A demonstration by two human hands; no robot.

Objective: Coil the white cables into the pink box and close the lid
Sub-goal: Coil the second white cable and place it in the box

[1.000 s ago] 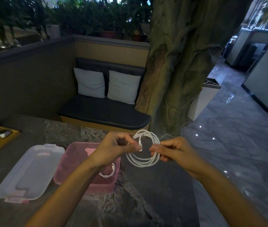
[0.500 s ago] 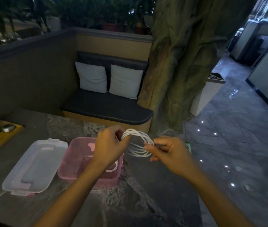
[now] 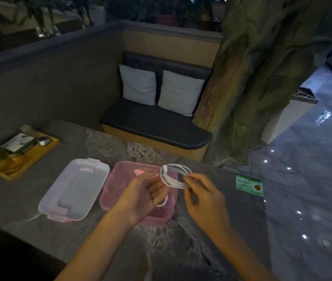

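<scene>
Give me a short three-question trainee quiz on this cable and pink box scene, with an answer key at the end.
1. True or false: the clear lid is on the pink box.
2. Which hand pinches the coiled white cable at its right side?
A. left hand
B. right hand
3. Fill in: the coil is held above the box's ____ end.

Key
1. False: it lies on the table, left of the box.
2. B
3. Right

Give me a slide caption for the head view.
Both hands hold a coiled white cable above the open pink box.
</scene>
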